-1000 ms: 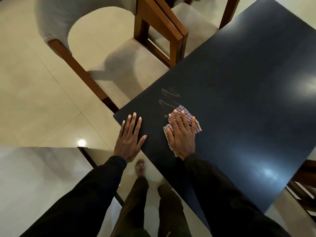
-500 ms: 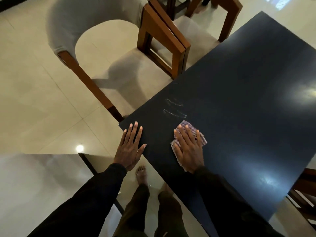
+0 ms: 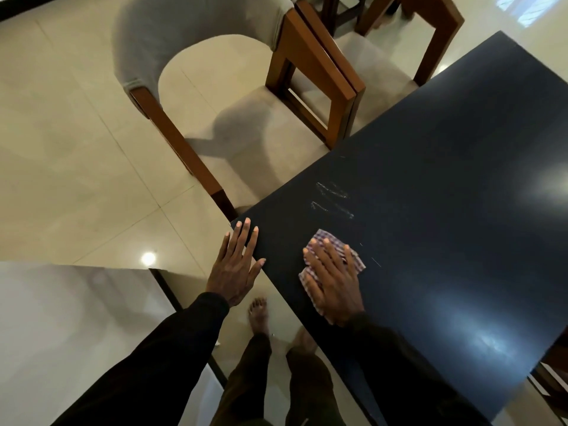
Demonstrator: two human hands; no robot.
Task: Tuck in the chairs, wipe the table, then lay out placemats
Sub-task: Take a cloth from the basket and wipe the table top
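A dark glossy table fills the right half of the view. My right hand lies flat with straight fingers on a small checked cloth, pressing it onto the tabletop near the near-left corner. Pale streaks mark the surface just beyond the cloth. My left hand rests flat on the table's left edge at the corner, fingers spread. A grey-backed wooden chair stands at the table's left side, its seat partly under the top, with a second chair right behind it.
A pale glossy surface with a dark edge sits at lower left. My legs and bare feet stand on the cream tiled floor between it and the table. Wooden chair parts show at the right edge.
My right hand has slid the cloth back toward me, away from the streaks. My left hand sits closer to the table's corner. The view has tilted, showing more of the chairs.
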